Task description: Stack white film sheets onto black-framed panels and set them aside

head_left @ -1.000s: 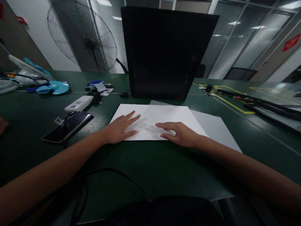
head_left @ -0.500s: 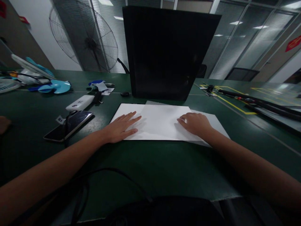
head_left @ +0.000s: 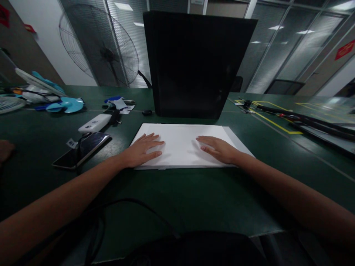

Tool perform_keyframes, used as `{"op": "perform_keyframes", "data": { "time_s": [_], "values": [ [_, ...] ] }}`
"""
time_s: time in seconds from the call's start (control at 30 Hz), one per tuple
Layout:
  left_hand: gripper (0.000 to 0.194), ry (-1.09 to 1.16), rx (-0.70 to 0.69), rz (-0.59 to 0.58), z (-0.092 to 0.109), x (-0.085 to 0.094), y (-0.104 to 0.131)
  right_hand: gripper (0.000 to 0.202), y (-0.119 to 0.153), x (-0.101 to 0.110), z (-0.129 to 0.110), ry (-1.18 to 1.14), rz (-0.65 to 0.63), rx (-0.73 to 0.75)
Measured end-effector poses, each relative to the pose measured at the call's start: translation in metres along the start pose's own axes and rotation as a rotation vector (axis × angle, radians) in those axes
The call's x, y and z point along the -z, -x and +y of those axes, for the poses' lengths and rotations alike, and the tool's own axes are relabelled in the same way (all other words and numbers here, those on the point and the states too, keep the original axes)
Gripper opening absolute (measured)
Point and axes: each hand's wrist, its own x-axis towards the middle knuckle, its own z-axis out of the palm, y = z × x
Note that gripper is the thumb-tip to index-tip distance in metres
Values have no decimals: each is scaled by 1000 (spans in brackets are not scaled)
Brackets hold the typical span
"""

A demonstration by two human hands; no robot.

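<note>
White sheets of paper [head_left: 180, 147] lie on the green table, one over another, with a lower sheet showing along the right side and front edge. A dark edge borders the stack at the left and back. My left hand [head_left: 144, 149] rests flat on the left part of the top sheet, fingers spread. On the right part of the paper lies my right hand [head_left: 217, 147], its fingers stretched out toward the left and the thumb apart. Neither hand holds anything.
Behind the paper stands a large black panel [head_left: 196, 66]. To the left are a phone [head_left: 85, 147], a white power bank [head_left: 95, 123] and a blue fan blade [head_left: 68, 105]. Another person's hand [head_left: 5, 149] shows at the left edge. Black rods [head_left: 310, 122] lie at the right.
My right hand has moved left across the paper, and its bent fingers have straightened. The lower sheet has shifted left, closer under the top one. My left hand stays almost in place.
</note>
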Motion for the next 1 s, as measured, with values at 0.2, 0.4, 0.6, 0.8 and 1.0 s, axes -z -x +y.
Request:
{"op": "perform_keyframes", "data": {
  "time_s": [0.2, 0.4, 0.6, 0.8, 1.0],
  "values": [
    [71, -127, 54, 62, -3, 6, -1, 79, -1, 10, 30, 42, 103, -125],
    [69, -211, 143, 150, -13, 5, -1, 83, 3, 13, 54, 119, 63, -190],
    [68, -221, 174, 166, -16, -1, -1, 83, 3, 12, 57, 193, 24, -210],
    [64, -201, 161, 147, -20, -7, -3, 86, 3, 8, 68, 212, 13, -192],
    [66, -184, 151, 158, -20, -8, -4, 93, 4, 3, 75, 203, -50, -164]
  ]
}}
